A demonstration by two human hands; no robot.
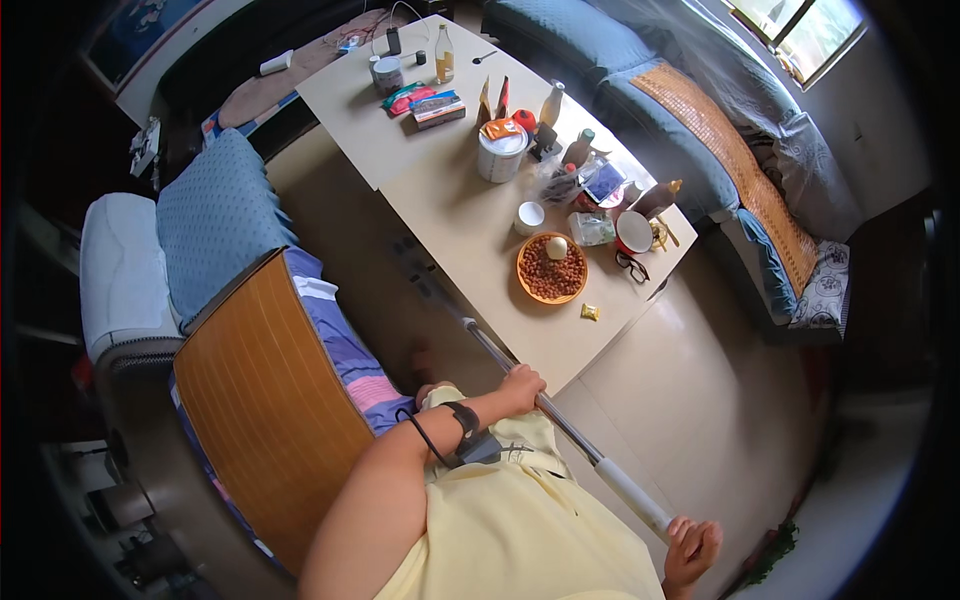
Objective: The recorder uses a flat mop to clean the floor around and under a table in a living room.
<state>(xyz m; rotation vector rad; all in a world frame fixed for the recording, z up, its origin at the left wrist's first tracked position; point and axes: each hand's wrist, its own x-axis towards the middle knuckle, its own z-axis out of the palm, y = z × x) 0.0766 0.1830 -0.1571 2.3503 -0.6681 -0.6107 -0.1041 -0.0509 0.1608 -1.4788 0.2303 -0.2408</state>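
Note:
A metal pole (571,424) with a white grip sleeve (634,495) runs slantwise in front of me, past the table's near corner. My left hand (523,390) is closed around its bare metal middle. At the upper end of the white sleeve, my right hand (691,551) curls its fingers around the pole's end. The pole's far end goes down into shadow beside the table's long side, where its head is too dark and blurred to name. A dark device (478,448) with a strap and cable sits at my left forearm.
A long table (465,259) carries an orange bowl of reddish-brown balls (551,279), glasses (632,266), a white cup (529,216), a phone (604,182), a white tub (501,157) and several bottles. A mat-covered seat (262,375) stands left, a blue-covered sofa (667,112) beyond the table.

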